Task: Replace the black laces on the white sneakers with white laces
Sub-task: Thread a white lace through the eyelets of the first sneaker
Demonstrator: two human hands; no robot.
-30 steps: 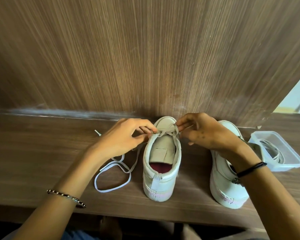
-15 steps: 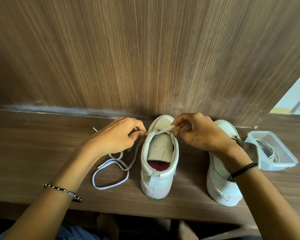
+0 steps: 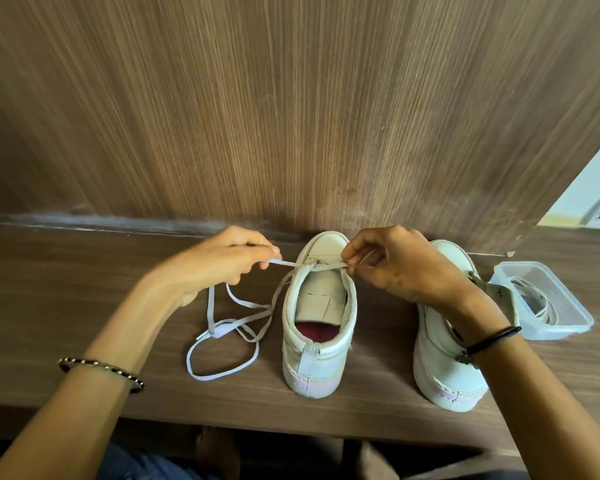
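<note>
Flat white lace (image 3: 219, 330) ran taut across the toe eyelets of the white leather sneaker (image 3: 317, 355), mid-desk, toe close to the wood-grain wall panel (image 3: 291, 116). Left hand (image 3: 219, 261) and right hand (image 3: 399, 268) each held a run in pinched fingers (image 3: 352, 251). Slack looped leftward on the brown wooden desk (image 3: 66, 306). Second white sneaker (image 3: 444, 362) and clear plastic tub (image 3: 575, 323) crowded the right.

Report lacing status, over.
Left hand and right hand each pinch the white lace. Lace spans front eyelets of centre sneaker. Other sneaker and tub sit right, out of the way.
</note>
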